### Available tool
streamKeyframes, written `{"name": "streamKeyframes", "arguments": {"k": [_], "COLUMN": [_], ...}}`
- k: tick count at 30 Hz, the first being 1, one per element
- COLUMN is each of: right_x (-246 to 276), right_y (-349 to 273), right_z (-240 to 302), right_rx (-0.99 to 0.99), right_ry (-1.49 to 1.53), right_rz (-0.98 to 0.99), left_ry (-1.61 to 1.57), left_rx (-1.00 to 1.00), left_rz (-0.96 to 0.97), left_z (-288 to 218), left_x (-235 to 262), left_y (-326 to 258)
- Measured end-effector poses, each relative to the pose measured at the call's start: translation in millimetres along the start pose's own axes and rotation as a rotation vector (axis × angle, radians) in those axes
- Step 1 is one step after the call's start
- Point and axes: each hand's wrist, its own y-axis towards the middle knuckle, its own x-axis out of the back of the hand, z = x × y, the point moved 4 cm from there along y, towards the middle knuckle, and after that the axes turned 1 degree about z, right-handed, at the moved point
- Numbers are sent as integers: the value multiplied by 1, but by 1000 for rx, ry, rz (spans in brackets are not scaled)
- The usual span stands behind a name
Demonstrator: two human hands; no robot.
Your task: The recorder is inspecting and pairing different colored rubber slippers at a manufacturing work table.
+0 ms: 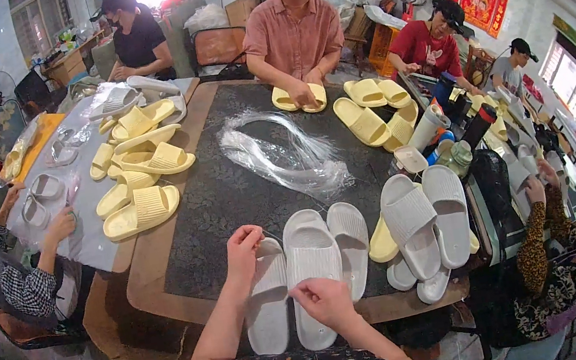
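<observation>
At the near table edge lie grey slide sandals side by side: a left one (267,308), a middle one (309,244) and a right one (351,245). Over the top of the left sandal hovers my left hand (244,258), its fingertips pinched together. My right hand (324,301) is in front of the middle sandal's strap, thumb and fingers also closed. Whatever either pinch holds, if anything, is too small to make out. Beyond the hands, a loose bundle of clear plastic strands (253,148) is spread on the dark tabletop (198,232).
Stacked grey slides (411,217) lie at my right, over yellow ones. More yellow slides (142,210) sit in a pile at left. Bottles (459,159) crowd the right edge. A co-worker across (295,35) handles yellow slides; others sit at left and right.
</observation>
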Motion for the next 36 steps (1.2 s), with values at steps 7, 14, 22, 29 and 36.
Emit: {"name": "streamKeyframes", "arguments": {"k": [7, 14, 22, 29, 36], "right_x": [-6, -34, -44, -50, -56], "right_y": [-17, -10, -2, -12, -18], "right_z": [2, -13, -28, -39, -47], "right_rx": [-27, -118, 93, -46, -163], "right_ry": [-207, -441, -410, -405, -418], "right_rz": [190, 322, -64, 116, 81], "left_ry": [0, -50, 21, 41, 21], "left_rx": [-4, 69, 74, 70, 126], "left_rz": [15, 6, 24, 49, 85], "left_z": [2, 4, 1, 0, -4], "left_x": [-2, -7, -10, -17, -9], "left_y": [0, -10, -13, -17, -29]}}
